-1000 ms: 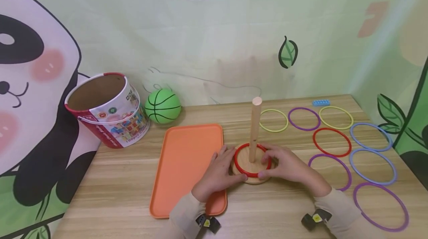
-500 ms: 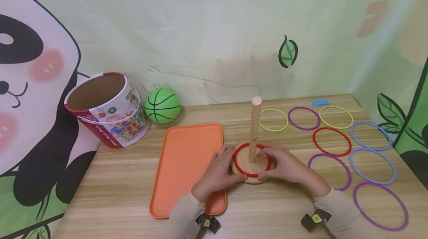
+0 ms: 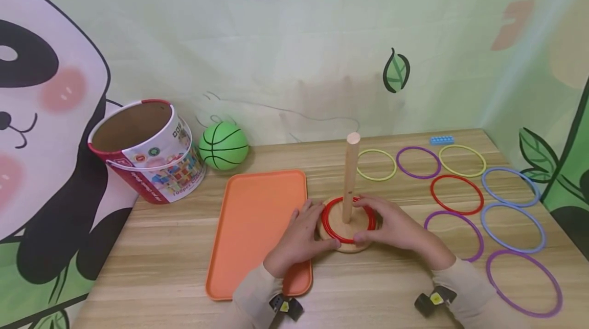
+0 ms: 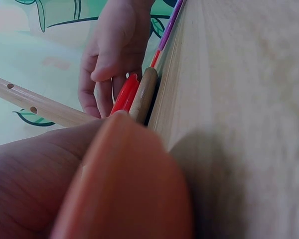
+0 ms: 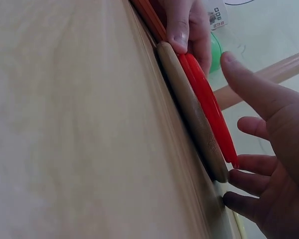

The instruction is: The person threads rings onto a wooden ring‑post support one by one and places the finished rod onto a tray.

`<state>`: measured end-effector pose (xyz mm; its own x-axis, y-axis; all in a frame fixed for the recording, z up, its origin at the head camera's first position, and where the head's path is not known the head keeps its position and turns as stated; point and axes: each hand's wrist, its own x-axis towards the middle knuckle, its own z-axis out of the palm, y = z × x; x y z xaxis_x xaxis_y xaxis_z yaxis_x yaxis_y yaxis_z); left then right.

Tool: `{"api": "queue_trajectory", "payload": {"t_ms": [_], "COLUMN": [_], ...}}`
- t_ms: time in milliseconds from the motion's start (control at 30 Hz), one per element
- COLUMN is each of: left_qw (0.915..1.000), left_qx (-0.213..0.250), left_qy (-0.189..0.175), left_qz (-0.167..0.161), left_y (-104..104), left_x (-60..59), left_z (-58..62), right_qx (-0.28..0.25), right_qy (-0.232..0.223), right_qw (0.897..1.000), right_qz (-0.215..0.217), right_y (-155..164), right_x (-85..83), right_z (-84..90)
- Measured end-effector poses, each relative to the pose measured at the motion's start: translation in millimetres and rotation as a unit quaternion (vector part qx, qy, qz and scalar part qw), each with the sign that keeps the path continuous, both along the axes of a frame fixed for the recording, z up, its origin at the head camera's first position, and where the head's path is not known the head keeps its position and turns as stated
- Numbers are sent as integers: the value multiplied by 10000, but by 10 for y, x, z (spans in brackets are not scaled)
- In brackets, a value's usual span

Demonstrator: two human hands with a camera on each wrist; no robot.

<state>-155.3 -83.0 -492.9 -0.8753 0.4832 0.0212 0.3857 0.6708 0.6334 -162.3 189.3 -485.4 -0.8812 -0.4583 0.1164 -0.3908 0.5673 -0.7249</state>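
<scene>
A wooden ring-toss stand [image 3: 338, 222] has a round base and an upright peg [image 3: 350, 178]. Two red rings [image 5: 209, 102] lie around the peg on the base, slightly offset from each other. My left hand [image 3: 296, 237] holds the stand's left side, its thumb at the front rim beside the rings. On the right, my right hand [image 3: 395, 226] spreads around the base. In the right wrist view its thumb stands apart from the rings, while some fingertips [image 5: 244, 179] are at the edge of the rings and base. The left fingers' undersides are hidden.
An orange tray [image 3: 262, 216] lies under the left forearm. Several loose rings in purple, yellow, blue and red [image 3: 457, 194] lie to the right. A bucket [image 3: 154, 165] and green ball [image 3: 224, 146] stand at the back left; a blue block [image 3: 442, 140] lies at the back right.
A second red ring now shows at the right of the first, where only one outline was visible. The right fingers have shifted slightly; the left hand looks unchanged.
</scene>
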Motion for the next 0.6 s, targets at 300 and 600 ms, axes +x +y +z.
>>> {"api": "queue_trajectory", "payload": {"t_ms": [300, 600], "left_qw": [9999, 9999], "left_qx": [87, 87], "left_qy": [99, 35], "left_qz": [-67, -51], "left_y": [-3, 2], "left_x": [-4, 1], "left_z": [24, 29], "right_qx": [-536, -260], "right_qy": [484, 399], "right_qw": [9923, 9864], "right_qz": [-1006, -1571], "right_y": [111, 133], "right_x": [-201, -399], "right_z": [-18, -12]}}
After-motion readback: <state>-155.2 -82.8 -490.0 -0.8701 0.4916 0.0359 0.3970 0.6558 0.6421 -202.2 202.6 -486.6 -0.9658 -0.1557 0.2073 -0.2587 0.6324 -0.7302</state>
